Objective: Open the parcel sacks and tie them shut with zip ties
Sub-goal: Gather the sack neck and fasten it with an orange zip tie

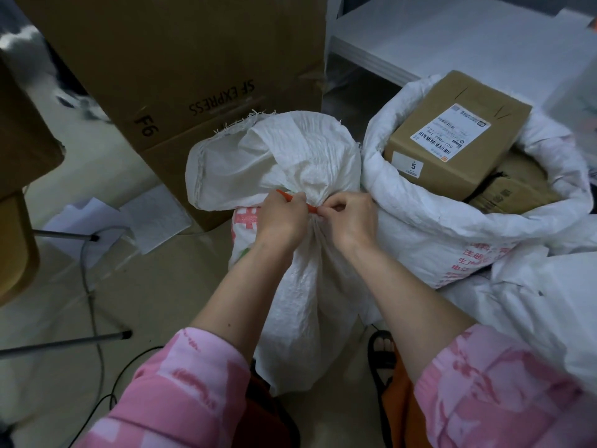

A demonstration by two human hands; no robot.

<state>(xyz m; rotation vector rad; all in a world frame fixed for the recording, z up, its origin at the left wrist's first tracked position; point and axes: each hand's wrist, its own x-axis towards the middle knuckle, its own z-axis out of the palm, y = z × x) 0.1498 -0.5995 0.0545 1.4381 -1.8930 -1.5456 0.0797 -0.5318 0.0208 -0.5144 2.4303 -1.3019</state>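
Observation:
A white woven parcel sack (303, 295) stands on the floor between my arms, its neck gathered and its loose top (277, 156) flopped away from me. An orange zip tie (312, 208) runs round the gathered neck. My left hand (281, 218) pinches the tie on the left side of the neck. My right hand (352, 218) pinches it on the right, fingertips meeting the left hand's at the tie. Most of the tie is hidden under my fingers.
A second white sack (452, 240) stands open to the right, holding labelled cardboard boxes (455, 134). A large cardboard carton (193, 76) stands behind. More white bags (549, 312) lie at right. Chair legs (64, 236), cables (93, 318) and papers (151, 218) are on the floor at left.

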